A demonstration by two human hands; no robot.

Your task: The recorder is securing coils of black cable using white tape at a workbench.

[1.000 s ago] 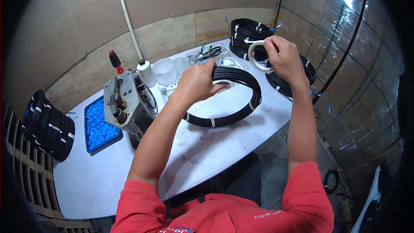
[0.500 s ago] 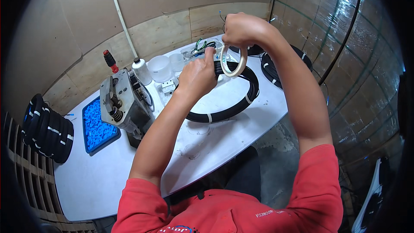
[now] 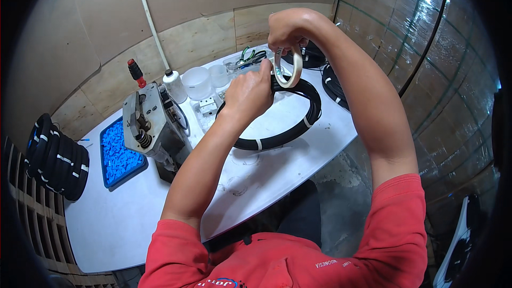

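Observation:
My left hand is closed around the upper left part of a black cable coil, its thumb pointing up. White tape bands show on the coil, which is tilted over the white table. Just above it, my right hand grips a roll of cream masking tape, which hangs down beside the left thumb. The roll's lower edge overlaps the top of the coil. Whether a strip of tape runs between roll and coil is hidden by my hands.
A metal press machine stands left on the white table, beside a blue tray of small blue parts. Behind are a white bottle, clear tubs and pliers. More black coils lie at far left and right.
My right hand and the tape roll have moved slightly left and up. The left hand has shifted a little right, still holding the coil.

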